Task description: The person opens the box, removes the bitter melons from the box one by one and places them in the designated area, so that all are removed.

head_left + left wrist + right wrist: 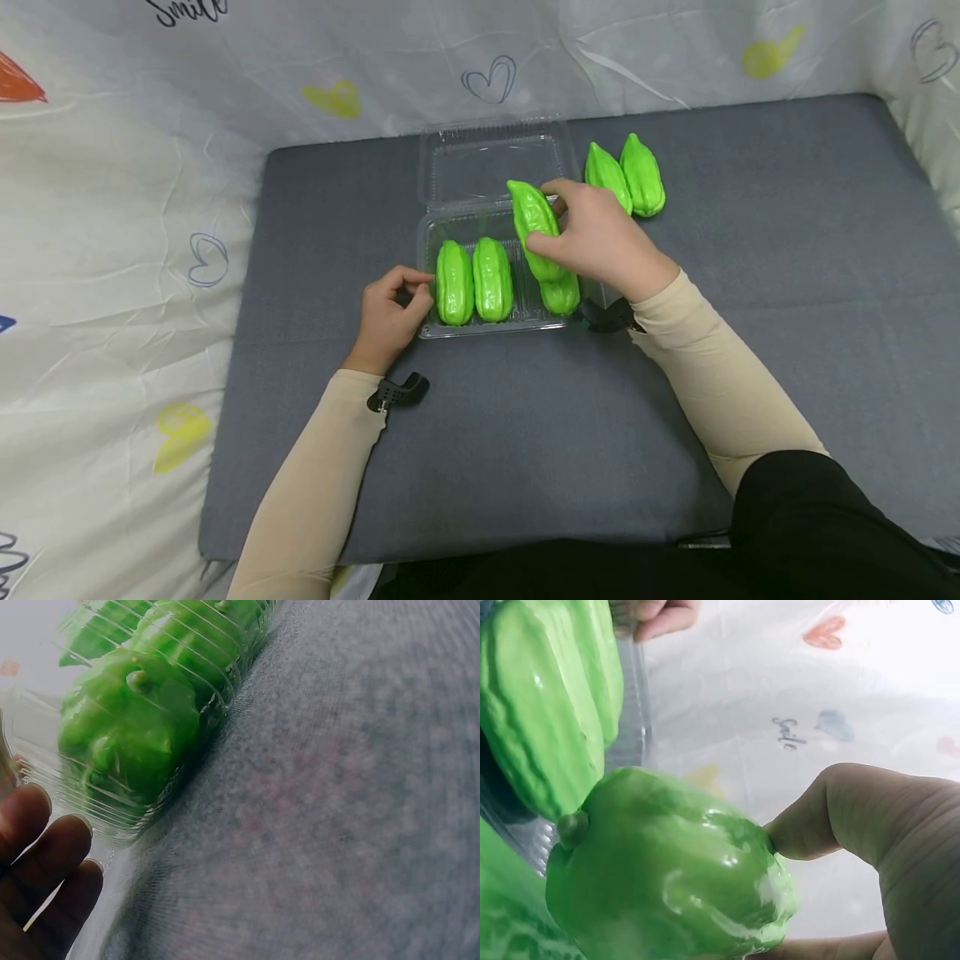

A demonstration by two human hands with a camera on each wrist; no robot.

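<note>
My right hand [603, 237] grips a bright green bitter melon [531, 212] between thumb and fingers, tilted over the right side of a clear plastic box [480, 225]. In the right wrist view, the held bitter melon [667, 870] shows its stem stub, with the thumb against its side. Below it in the box lies another bitter melon [561, 296], partly covered. Two more, a left one [454, 283] and its neighbour [492, 279], lie side by side in the box's left half. My left hand [392, 312] pinches the box's left rim with thumb and index finger.
The box's hinged clear lid [495, 167] lies open behind it. Two loose bitter melons [642, 175] lie at the back right of the grey table [525, 433]. A white printed sheet [420, 67] hangs along the back and left sides.
</note>
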